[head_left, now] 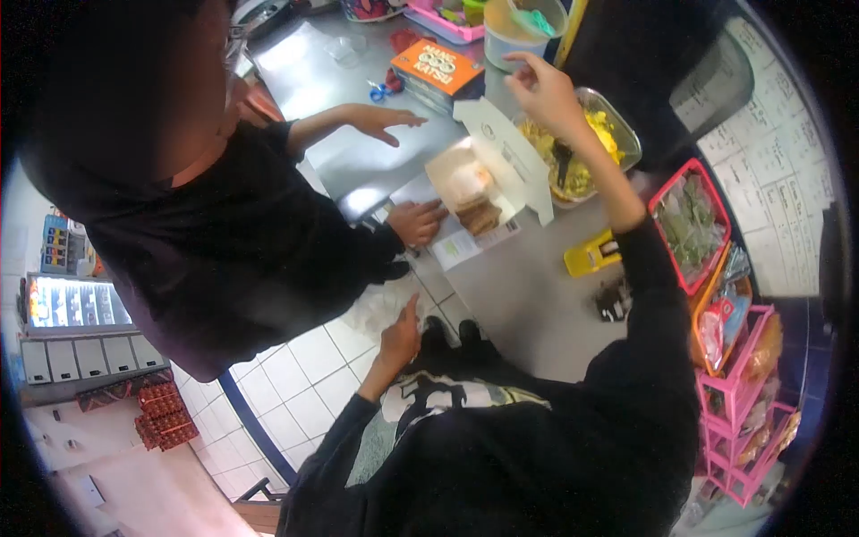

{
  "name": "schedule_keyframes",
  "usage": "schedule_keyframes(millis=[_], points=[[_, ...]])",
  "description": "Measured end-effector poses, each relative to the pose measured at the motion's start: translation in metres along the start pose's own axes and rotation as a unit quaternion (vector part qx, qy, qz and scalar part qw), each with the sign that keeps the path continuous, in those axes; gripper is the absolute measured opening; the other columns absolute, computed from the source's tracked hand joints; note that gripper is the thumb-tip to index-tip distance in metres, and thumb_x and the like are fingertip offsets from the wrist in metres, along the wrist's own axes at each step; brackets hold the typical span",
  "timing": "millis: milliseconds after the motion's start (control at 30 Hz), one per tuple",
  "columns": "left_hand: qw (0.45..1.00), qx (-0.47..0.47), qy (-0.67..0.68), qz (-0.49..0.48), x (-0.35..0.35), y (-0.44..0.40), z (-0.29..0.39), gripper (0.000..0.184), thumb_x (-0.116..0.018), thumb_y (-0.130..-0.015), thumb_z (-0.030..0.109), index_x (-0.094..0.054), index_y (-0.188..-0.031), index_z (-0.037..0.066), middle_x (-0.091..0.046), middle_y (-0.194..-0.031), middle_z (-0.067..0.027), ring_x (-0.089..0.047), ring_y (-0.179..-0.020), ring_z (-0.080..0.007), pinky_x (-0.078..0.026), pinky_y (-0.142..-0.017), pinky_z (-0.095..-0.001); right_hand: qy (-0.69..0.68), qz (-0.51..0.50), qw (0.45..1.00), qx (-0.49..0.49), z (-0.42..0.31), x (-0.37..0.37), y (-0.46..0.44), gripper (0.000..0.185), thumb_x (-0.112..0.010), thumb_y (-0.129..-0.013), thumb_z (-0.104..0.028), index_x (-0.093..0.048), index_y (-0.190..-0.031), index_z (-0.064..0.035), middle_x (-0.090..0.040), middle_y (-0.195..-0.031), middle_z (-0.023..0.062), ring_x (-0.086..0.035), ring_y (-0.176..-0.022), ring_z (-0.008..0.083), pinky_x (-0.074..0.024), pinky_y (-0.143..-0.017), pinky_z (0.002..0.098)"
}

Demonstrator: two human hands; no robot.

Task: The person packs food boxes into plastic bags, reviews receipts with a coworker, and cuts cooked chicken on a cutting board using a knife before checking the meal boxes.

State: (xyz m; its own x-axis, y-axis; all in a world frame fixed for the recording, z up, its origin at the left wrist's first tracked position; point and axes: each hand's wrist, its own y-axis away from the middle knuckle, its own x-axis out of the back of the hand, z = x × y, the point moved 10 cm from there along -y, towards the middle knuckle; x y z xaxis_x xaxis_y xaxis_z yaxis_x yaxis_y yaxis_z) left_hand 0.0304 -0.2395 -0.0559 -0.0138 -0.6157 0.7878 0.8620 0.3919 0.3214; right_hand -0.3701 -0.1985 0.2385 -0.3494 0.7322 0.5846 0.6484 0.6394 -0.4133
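My right hand (541, 89) is raised beside a clear plastic bucket (501, 40), fingers loosely curved and apart, nothing visible in them. Below that forearm lies a metal tray (631, 134) of yellow food with a black utensil handle (562, 161) in it. My left hand (400, 340) hangs low near my body, index finger stretched out, next to a whitish plastic bag (376, 309); I see no hold on it. Between the two of us stands an open takeout box (510, 152) with brown sliced food inside. Another person's hands (385, 121) are beside the box, one spread above the table.
An orange printed box (438, 67) and blue scissors (385, 89) lie on the metal table (304, 80). A yellow container (591, 254) and a small dark container (614, 300) stand near my right arm. A red basket of leaves (689, 224) and pink racks (738, 412) line the right side.
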Motion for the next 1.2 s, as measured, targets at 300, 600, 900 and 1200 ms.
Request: schedule_keyframes(millis=[300, 600, 900, 1200], points=[[0.989, 0.099, -0.112, -0.015, 0.005, 0.055, -0.016, 0.032, -0.054, -0.08, 0.006, -0.06, -0.109, 0.018, -0.03, -0.143, -0.0177, -0.062, -0.09, -0.0398, -0.053, -0.071, -0.0464, 0.275, -0.194, 0.934, -0.119, 0.143, -0.208, -0.148, 0.124, -0.08, -0.049, -0.06, -0.018, -0.146, -0.0127, -0.032, -0.138, 0.03, -0.035, -0.125, 0.05, -0.03, -0.096, 0.0678], [0.938, 0.321, -0.132, 0.004, 0.027, 0.13, -0.076, 0.036, -0.049, -0.082, 0.004, -0.05, -0.116, -0.011, -0.03, -0.138, -0.0341, -0.061, -0.094, -0.0392, -0.053, -0.075, -0.0458, 0.227, -0.153, 0.956, -0.103, 0.119, -0.136, -0.167, 0.112, -0.079, -0.049, -0.05, -0.029, -0.142, -0.0106, -0.042, -0.132, 0.0329, -0.041, -0.122, 0.0482, -0.0349, -0.103, 0.0491], [0.999, 0.001, -0.045, 0.007, 0.068, 0.117, 0.054, 0.069, -0.057, -0.073, 0.002, -0.027, -0.134, -0.016, -0.019, -0.143, -0.0378, -0.048, -0.115, -0.0481, -0.047, -0.093, -0.0422, 0.2, -0.101, 0.975, -0.011, -0.048, 0.164, 0.018, 0.094, -0.074, -0.057, -0.039, -0.036, -0.137, -0.0061, -0.059, -0.109, 0.0182, -0.059, -0.097, 0.0252, -0.0459, -0.087, 0.0322], [0.794, -0.493, 0.239, -0.263, 0.099, 0.228, 0.339, 0.072, -0.057, -0.078, 0.006, -0.029, -0.144, 0.002, -0.029, -0.149, -0.0204, -0.054, -0.113, -0.0223, -0.048, -0.081, -0.0295, 0.159, -0.112, 0.969, -0.155, -0.189, 0.31, 0.308, 0.082, -0.072, -0.063, -0.03, -0.039, -0.137, -0.0108, -0.056, -0.116, 0.0159, -0.053, -0.107, 0.0248, -0.0408, -0.093, 0.0305]])
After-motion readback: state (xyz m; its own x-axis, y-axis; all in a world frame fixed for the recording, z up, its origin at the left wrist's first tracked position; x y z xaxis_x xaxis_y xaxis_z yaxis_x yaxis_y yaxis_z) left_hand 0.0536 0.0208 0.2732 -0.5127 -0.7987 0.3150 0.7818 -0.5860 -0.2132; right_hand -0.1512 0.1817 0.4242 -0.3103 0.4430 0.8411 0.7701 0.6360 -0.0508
